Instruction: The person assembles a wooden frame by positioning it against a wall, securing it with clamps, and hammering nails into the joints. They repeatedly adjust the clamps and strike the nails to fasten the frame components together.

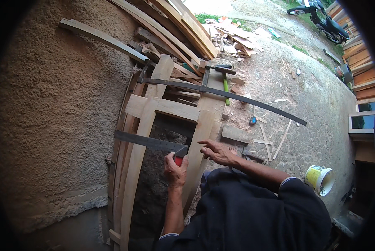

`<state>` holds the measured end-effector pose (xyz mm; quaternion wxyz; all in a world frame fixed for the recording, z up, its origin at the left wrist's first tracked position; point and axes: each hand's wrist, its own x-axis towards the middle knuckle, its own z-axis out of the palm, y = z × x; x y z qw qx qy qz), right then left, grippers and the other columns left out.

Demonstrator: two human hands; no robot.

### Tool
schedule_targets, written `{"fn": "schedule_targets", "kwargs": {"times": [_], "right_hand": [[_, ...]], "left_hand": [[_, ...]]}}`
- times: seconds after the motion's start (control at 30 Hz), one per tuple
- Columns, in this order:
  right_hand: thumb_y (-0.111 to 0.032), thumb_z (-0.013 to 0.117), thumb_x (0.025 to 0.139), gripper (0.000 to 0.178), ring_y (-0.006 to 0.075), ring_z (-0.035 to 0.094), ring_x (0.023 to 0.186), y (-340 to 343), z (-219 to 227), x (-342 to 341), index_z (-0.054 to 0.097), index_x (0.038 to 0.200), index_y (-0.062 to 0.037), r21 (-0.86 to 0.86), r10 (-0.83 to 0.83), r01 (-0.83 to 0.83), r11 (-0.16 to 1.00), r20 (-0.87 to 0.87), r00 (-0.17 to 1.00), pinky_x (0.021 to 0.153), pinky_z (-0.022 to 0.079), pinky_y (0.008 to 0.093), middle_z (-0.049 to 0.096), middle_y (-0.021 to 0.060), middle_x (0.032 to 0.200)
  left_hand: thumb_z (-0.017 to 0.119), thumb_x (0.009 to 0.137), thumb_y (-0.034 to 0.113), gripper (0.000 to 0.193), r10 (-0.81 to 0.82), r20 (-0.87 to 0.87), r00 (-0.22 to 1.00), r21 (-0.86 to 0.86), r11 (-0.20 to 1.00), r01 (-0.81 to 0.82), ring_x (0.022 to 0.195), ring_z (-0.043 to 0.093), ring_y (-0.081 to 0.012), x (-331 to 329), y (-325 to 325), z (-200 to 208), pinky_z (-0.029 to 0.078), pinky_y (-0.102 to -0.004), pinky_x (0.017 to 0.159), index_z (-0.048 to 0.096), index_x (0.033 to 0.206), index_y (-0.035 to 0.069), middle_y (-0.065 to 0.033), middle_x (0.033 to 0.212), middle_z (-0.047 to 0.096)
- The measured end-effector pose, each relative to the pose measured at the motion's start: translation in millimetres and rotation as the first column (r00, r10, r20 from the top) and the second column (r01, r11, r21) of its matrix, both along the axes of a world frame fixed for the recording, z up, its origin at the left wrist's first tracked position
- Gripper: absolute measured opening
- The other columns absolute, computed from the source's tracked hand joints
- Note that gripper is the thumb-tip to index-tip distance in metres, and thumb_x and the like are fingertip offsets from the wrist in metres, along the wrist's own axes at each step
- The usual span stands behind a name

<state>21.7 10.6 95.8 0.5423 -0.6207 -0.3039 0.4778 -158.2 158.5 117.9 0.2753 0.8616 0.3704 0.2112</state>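
My left hand (pixel 176 170) is closed round the red handle of a try square (pixel 149 142). The square's metal blade lies across the opening of a pale wooden frame (pixel 137 175), reaching over its left-hand rail. To the right of it, my right hand (pixel 219 153) holds nothing. Its fingers are apart, with the index finger stretched out over the frame's right-hand rail (pixel 203 134). Beyond both hands, a crosspiece (pixel 177 109) joins the two rails. A long metal bar clamp (pixel 254 102) spans the frame farther up.
A hammer with a green handle (pixel 226 90) rests by the clamp. On the ground are a blue tape measure (pixel 253 120), wood strips (pixel 265 140) and a white bucket (pixel 325 182). A rough wall (pixel 66 104) borders the left; long boards (pixel 187 29) and a motorbike (pixel 323 23) are farther off.
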Motion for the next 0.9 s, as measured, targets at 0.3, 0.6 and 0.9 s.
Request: {"fn": "schedule_targets", "kwargs": {"times": [0.3, 0.6, 0.9], "right_hand": [[-0.018, 0.058, 0.101, 0.041, 0.0095, 0.06, 0.089, -31.7, -39.3, 59.4, 0.049, 0.139, -0.0048, 0.06, -0.176, 0.205, 0.977, -0.316, 0.932, 0.071, 0.052, 0.027, 0.064, 0.0037, 0.11], [-0.014, 0.057, 0.102, 0.04, 0.0108, 0.06, 0.089, -6.3, -74.4, 109.0, 0.05, 0.141, -0.0076, 0.098, -0.21, 0.247, 0.964, -0.289, 0.934, 0.071, 0.053, 0.0288, 0.064, 0.0041, 0.112], [-0.011, 0.057, 0.102, 0.042, 0.0131, 0.062, 0.096, 7.5, -77.2, 114.6, 0.048, 0.142, -0.0082, 0.082, -0.177, 0.213, 0.974, -0.322, 0.93, 0.072, 0.057, 0.0293, 0.063, 0.0069, 0.119]], "left_hand": [[0.075, 0.088, 0.041, 0.063, -0.263, -0.053, 0.963, -0.017, 0.965, 0.262, 0.114, 0.056, -0.0395, 85.2, -75.9, -45.7, 0.046, -0.0487, 0.096, 0.052, 0.131, 0.003, -0.02, 0.124, 0.057], [0.072, 0.079, 0.066, 0.092, -0.246, -0.257, 0.935, 0.233, 0.923, 0.307, 0.147, 0.029, -0.0441, 128.0, -41.5, -62.9, 0.024, -0.0593, 0.118, 0.045, 0.148, 0.012, -0.0209, 0.16, 0.032], [0.075, 0.08, 0.056, 0.082, -0.245, -0.36, 0.9, 0.225, 0.914, 0.338, 0.148, 0.026, -0.0487, 143.4, -38.8, -71.9, 0.023, -0.0626, 0.117, 0.05, 0.15, 0.019, -0.0243, 0.162, 0.027]]}}
